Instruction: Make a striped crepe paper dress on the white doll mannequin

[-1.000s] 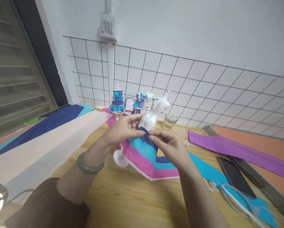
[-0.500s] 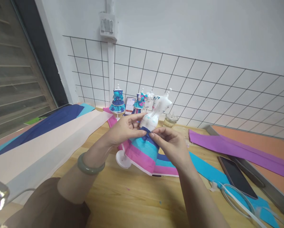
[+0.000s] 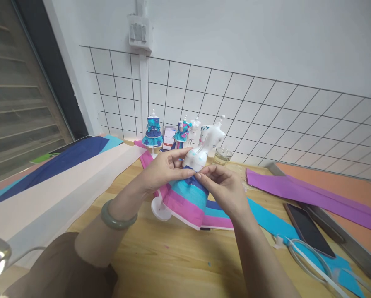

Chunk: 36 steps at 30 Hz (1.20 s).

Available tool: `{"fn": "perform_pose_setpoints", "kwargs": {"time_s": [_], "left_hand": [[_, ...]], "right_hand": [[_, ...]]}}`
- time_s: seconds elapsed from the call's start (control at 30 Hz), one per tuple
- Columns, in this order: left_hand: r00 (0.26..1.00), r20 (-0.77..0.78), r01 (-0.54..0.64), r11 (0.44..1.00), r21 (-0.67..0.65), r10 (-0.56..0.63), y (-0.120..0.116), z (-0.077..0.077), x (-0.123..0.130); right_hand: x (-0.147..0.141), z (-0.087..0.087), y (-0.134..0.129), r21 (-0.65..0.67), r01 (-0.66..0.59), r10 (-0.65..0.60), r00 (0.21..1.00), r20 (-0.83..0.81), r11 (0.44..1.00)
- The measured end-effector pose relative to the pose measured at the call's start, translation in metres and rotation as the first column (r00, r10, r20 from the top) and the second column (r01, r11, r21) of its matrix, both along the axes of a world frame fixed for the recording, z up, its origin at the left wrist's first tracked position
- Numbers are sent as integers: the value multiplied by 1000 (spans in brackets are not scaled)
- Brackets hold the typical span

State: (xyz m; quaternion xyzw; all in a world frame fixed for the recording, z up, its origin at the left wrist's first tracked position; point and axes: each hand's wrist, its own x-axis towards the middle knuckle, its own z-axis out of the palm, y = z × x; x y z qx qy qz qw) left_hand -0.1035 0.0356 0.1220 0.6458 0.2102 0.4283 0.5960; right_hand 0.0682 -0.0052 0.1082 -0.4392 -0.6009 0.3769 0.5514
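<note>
Centrally, the white dress form (image 3: 201, 155) is tilted, with its neck toward the far right and its round base (image 3: 160, 208) toward the near left of the counter (image 3: 160, 265). Whether the base touches the counter cannot be determined. The striped skirt (image 3: 185, 198) surrounds the form below the hips, banded dark blue, turquoise and pink with a white hem. The left hand (image 3: 162, 167) and right hand (image 3: 221, 184) are close together, thumbs and fingers clamped on the dark blue waist.

Along the far edge stand a dressed figure (image 3: 153, 132), an upright phone (image 3: 169, 138) and a glass jar (image 3: 222, 156). Toward the right edge, a dark phone (image 3: 309, 229) partly overlies a blue strip (image 3: 272, 219), with a looped cable (image 3: 309, 263) nearby. Pale sheets (image 3: 64, 186) cover the left side.
</note>
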Motion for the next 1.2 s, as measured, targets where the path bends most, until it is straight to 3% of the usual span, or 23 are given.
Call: {"fn": "perform_pose_setpoints", "kwargs": {"time_s": [0.13,0.3,0.4,0.5,0.57,0.67,0.8,0.87,1.0,1.1,1.2], "left_hand": [[998,2,-63,998,30,63,-2,-2,6],[998,38,-50,999,3,50,0,-5,10],[995,71,-61,997,-36,64,2,-6,9],[986,108,-120,989,-86,129,5,-5,7],[977,129,-151,978,-142,170,7,-5,6],[963,157,-183,961,-207,217,10,-5,3],[954,172,-206,952,-224,247,11,-5,2],[951,166,-219,946,-240,263,11,-4,3],[948,155,-238,942,-238,279,7,0,4],[951,142,-237,941,-240,276,5,3,2],[959,115,-230,947,-225,260,5,4,-1]], "right_hand": [[1,-1,2,10,-1,1,1000,-14,1000],[2,-2,4,49,-13,11,999,36,999],[4,1,2,172,51,-77,985,151,984],[2,7,-9,434,109,-260,916,306,894],[-2,11,-20,549,17,-311,839,447,836],[-14,12,-35,591,-191,-322,689,650,783],[-30,4,-39,686,-265,-500,519,693,677],[-34,-2,-35,741,-282,-569,495,657,610],[-38,-10,-29,800,-339,-610,520,598,495],[-42,-13,-29,789,-355,-603,511,613,502],[-42,-12,-30,721,-397,-482,549,683,568]]}}
